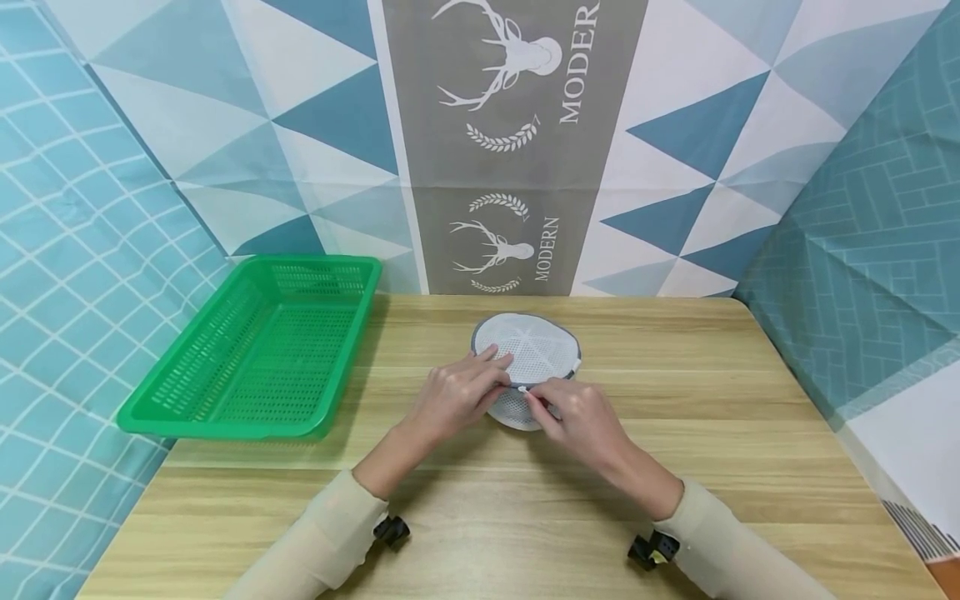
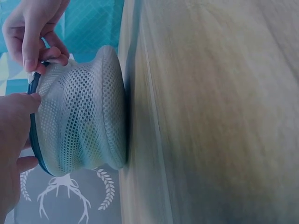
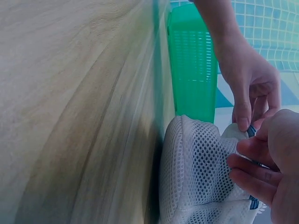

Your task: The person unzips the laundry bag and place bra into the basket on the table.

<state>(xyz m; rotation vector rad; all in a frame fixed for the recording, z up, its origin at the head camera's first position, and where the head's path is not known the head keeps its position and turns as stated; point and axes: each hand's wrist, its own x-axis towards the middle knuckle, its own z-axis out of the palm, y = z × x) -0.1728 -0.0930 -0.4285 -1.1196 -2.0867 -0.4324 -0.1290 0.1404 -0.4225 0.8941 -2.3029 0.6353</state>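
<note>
1 white mesh bag (image 1: 537, 354) stood between the left hand (image 1: 461, 389), gripping its rim (image 2: 35, 140), and the right hand (image 1: 581, 417), pinching its zipper pull (image 1: 522, 389).

You work in home-style staged corner; real home around it or not, cannot tell. Facing you: creased sheet of blue, white and grey triangles (image 1: 705, 129), with grey deer-print panel (image 1: 465, 175) lettered "MODERN" sideways. Your left: rippled light-blue tile-print sheet (image 1: 75, 250). Your right: teal brick-print sheet (image 1: 862, 242). Household look from pale wood-grain table (image 1: 675, 400), green slotted plastic basket (image 1: 285, 358), round white mesh bag (image 1: 543, 346).
</note>
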